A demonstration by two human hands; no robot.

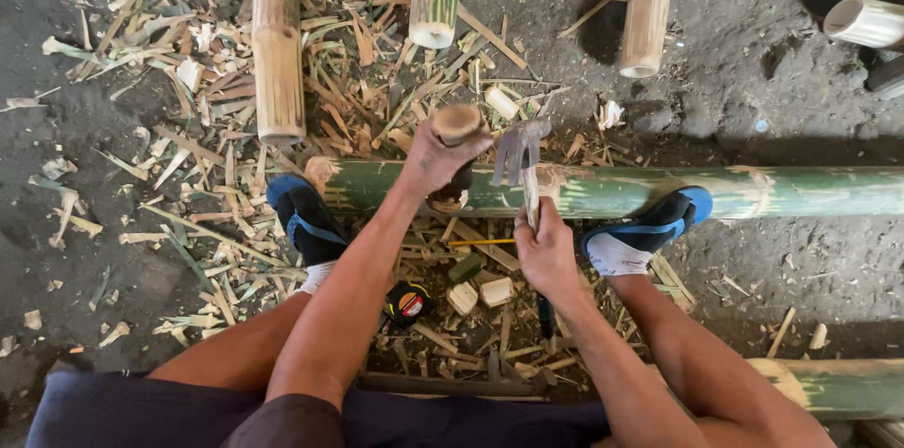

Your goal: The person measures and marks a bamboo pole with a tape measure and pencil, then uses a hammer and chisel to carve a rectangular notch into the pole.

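Nearest the lens, dark shorts and two bare thighs, knees spread, forearms reaching down between them. Left hand (438,158) wrapped tight around a short round wooden block (458,124), end grain up, pale brown and worn smooth, set upright against the long green bamboo pole (659,190) lying crosswise on the ground. Right hand (544,250) closed on the pale handle of a hammer (521,149), grey metal head raised just beside the block and over the same pole. Pole pinned under both feet, blue-and-black shoes (303,215) braced at either side, its skin glossy green with scraped yellowish patches. Judged as mid-strike work on the pole's top face, block placed, hammer lifted; next move likely needing a square blow with the block kept steady and fingers clear. Underfoot, a thick litter of dry splinters (217,128), fibrous and straw-coloured, plus small cut offcuts (480,294), a yellow pencil (480,243) and a black-and-yellow tape measure (408,303). Beyond, more hollow bamboo lengths (278,39), tan and green, on dark packed earth.
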